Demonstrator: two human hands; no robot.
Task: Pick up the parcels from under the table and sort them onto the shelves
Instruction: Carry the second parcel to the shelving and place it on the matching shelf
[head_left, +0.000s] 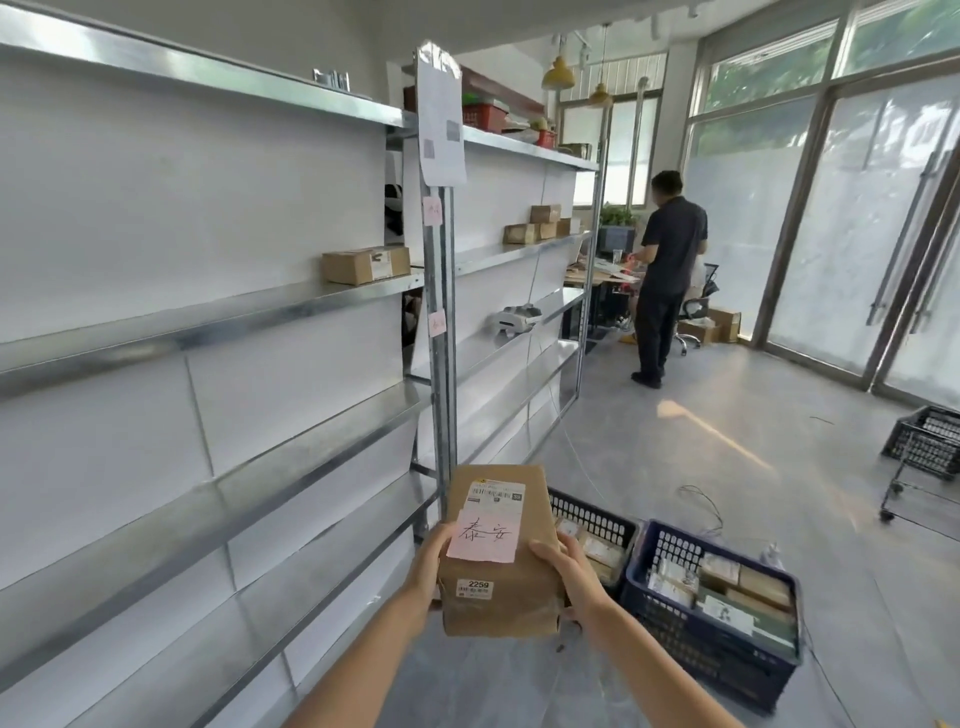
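I hold a brown cardboard parcel upright in front of me, low in the view. It carries a white shipping label, a pink handwritten note and a small sticker reading 2259. My left hand grips its left side and my right hand grips its right side. Metal shelves with white back panels fill the left. One brown box lies on the near shelf, and several small boxes sit on the far shelf unit.
Two dark plastic crates full of parcels stand on the floor right of my hands. A person in dark clothes stands at a desk at the back. A black basket cart sits at the right edge. Glass doors line the right wall.
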